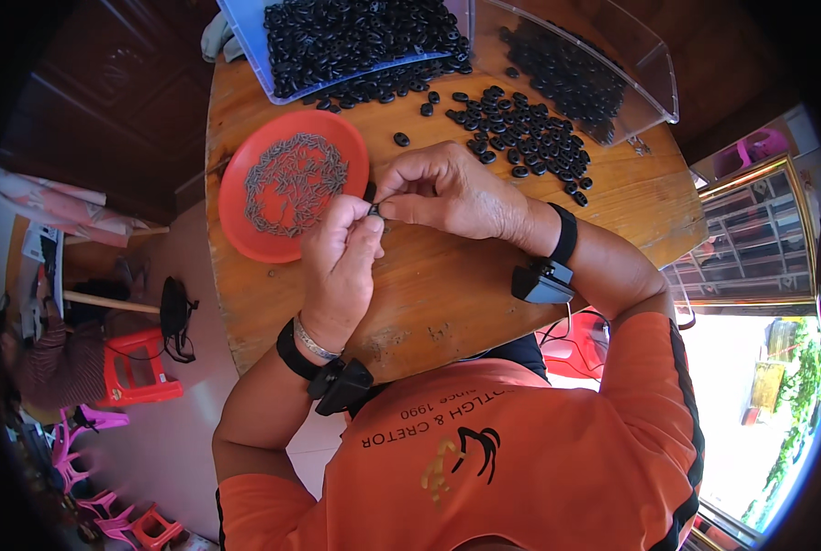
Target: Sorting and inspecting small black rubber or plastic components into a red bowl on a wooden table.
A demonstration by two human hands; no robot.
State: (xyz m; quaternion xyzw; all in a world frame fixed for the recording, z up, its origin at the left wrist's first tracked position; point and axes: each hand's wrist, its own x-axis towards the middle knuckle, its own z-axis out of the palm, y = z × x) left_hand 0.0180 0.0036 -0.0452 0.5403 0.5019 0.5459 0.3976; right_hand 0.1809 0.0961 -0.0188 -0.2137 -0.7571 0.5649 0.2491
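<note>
My two hands meet over the wooden table (410, 303), their fingertips closed around a small black plastic piece (374, 210). Thumb and finger of my left hand (341, 253) pinch it from the near side. From the right, my right hand (452, 195) pinches at the same piece, with its fingers curled. Most of the piece is hidden by fingertips. Just left of the hands lies a red plate (231, 207) of thin grey metal pieces (296, 184), like small springs or screws. Beyond my right hand is a loose pile of black oval pieces (530, 133) with holes.
At the back, a clear bin (262, 69) holds many black ovals, some spilled beside it. Another clear bin (660, 101) lies at the back right, with more inside. Red stools (144, 367) stand on the floor to the left, where another person's striped sleeve (66, 363) shows.
</note>
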